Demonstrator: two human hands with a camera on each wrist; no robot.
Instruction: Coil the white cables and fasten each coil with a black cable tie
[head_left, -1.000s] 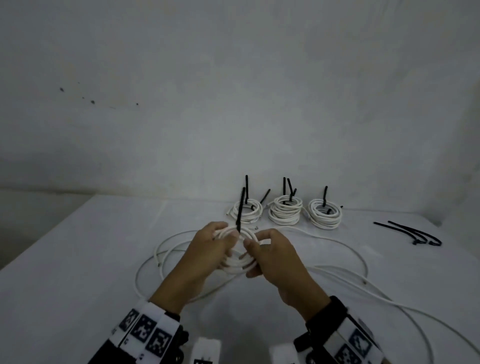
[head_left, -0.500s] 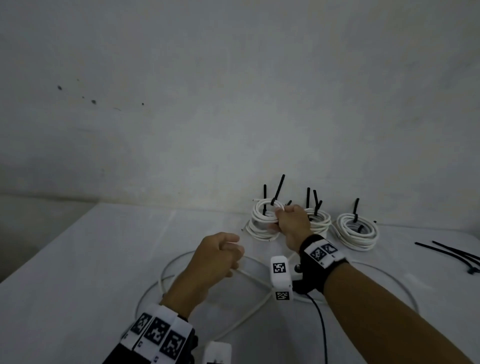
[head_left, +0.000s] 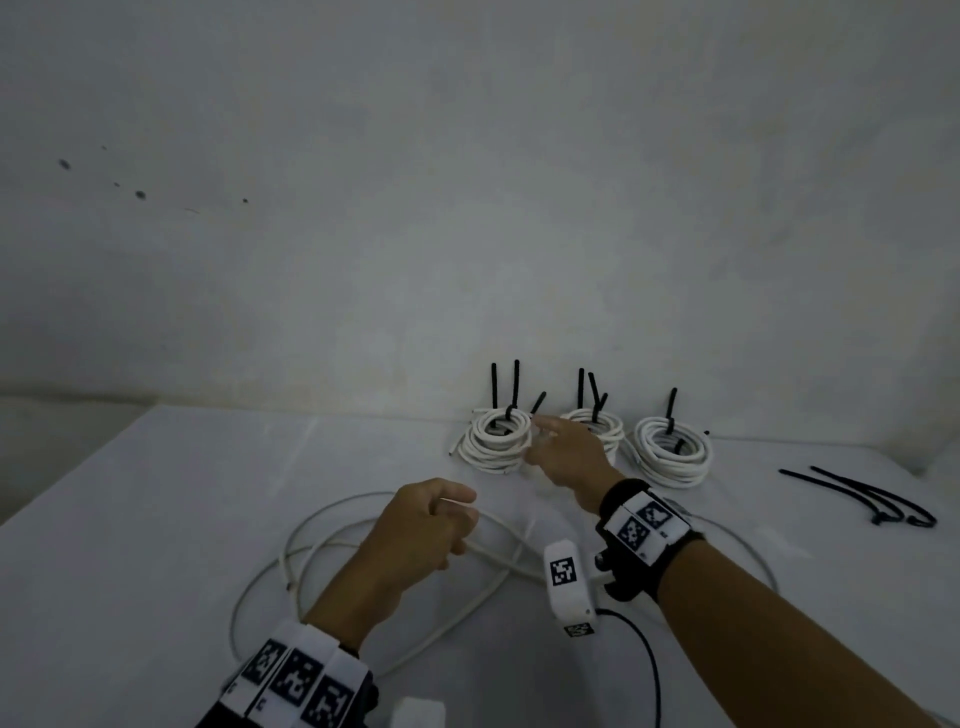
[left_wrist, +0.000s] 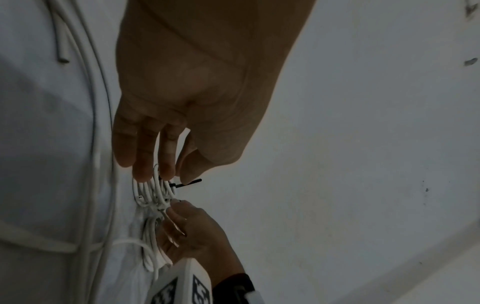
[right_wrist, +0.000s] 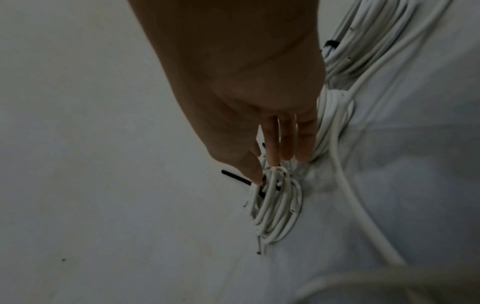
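On a white bench, nearest the camera, the left hand curls its grip round a strand of the loose white cable that loops across the surface. Beyond it the right hand reaches out with fingers straight, its grip relaxed and holding nothing, fingertips just beside the leftmost coil. Three stacks of tied coils stand in a row by the wall, black cable ties poking upward; spare ties lie well to the right.
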